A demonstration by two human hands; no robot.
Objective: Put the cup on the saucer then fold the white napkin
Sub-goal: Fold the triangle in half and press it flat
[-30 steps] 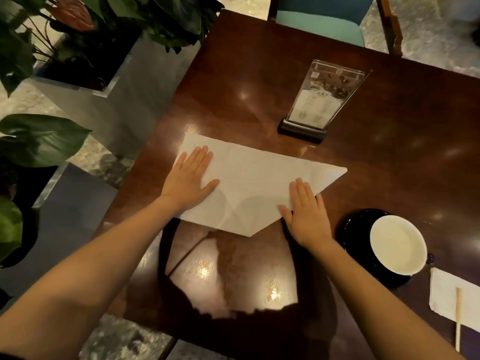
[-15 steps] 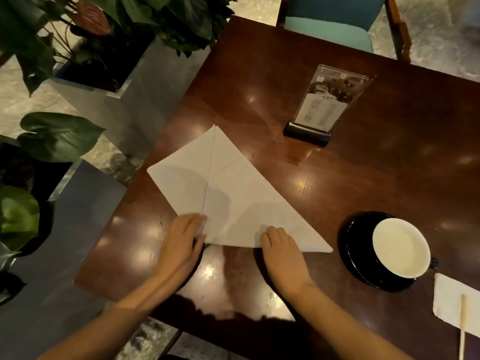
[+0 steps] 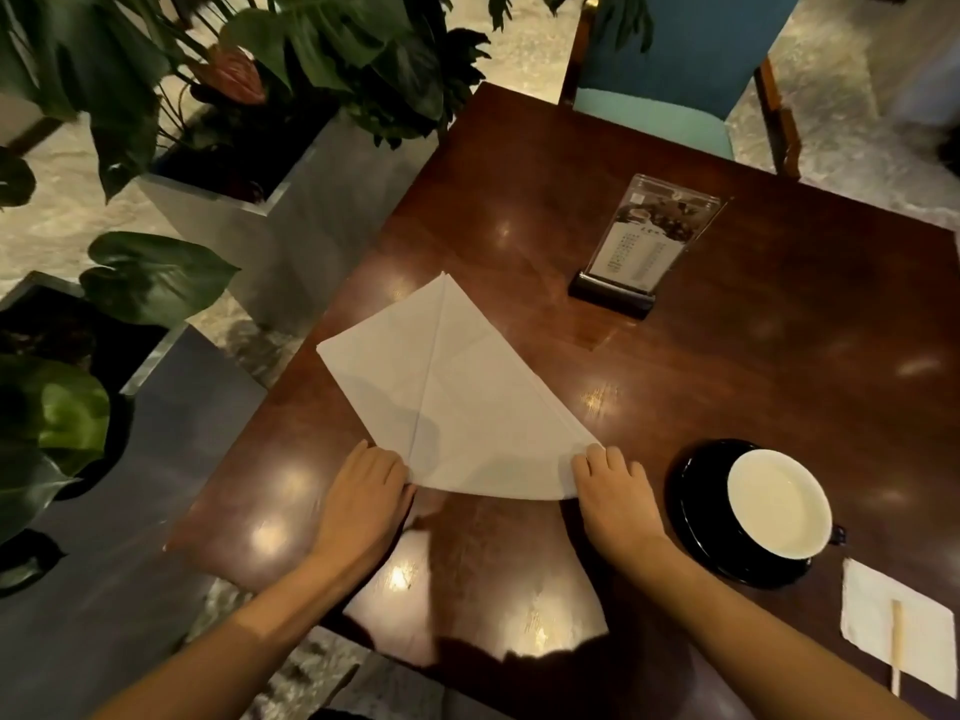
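Note:
The white napkin [image 3: 467, 402], folded into a triangle, lies on the dark wooden table [image 3: 727, 366] with its long edge toward me and its tip pointing away. My left hand [image 3: 363, 491] grips the near left corner. The near right corner is pinched and lifted slightly by my right hand [image 3: 615, 485]. To the right, the cup [image 3: 776, 504], white inside, stands on the black saucer [image 3: 698, 522].
A menu card in a clear stand [image 3: 639, 246] sits at the table's far side. A small white paper with a wooden stick [image 3: 896, 623] lies at the near right. Planters with leafy plants [image 3: 208, 122] stand left of the table; a teal chair [image 3: 670, 70] is beyond it.
The napkin was turned so its long edge faces me. Both hands left its flat surface and slid to the near corners; the right hand moved outward to the right corner.

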